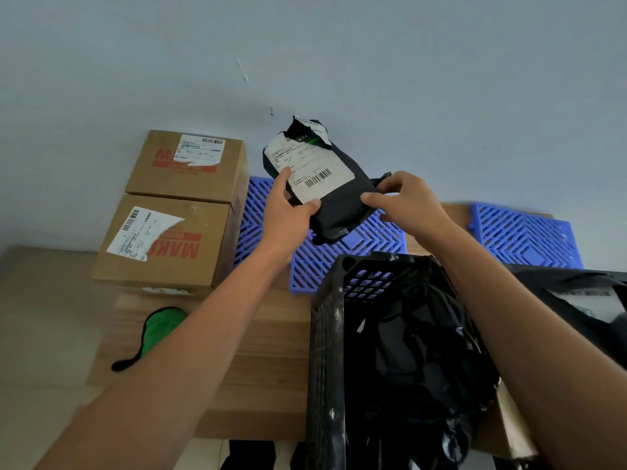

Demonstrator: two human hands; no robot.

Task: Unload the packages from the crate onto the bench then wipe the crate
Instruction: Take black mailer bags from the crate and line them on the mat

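Note:
A black plastic mailer package (339, 201) with a white shipping label and a torn top is held up over the wooden bench (264, 337). My left hand (288, 212) grips its lower left edge, thumb on the label. My right hand (403, 198) pinches its right edge. Below and nearer to me stands the black perforated crate (325, 351), with several black plastic packages (414, 351) still inside. Two brown cardboard boxes (169, 232) with labels sit on the bench at the left, one behind the other.
Blue lattice plastic mats (522, 235) lie along the back of the bench against a pale wall. A green cloth with black trim (159, 330) rests on the bench's left front. Another black package (583, 300) sits at the right edge.

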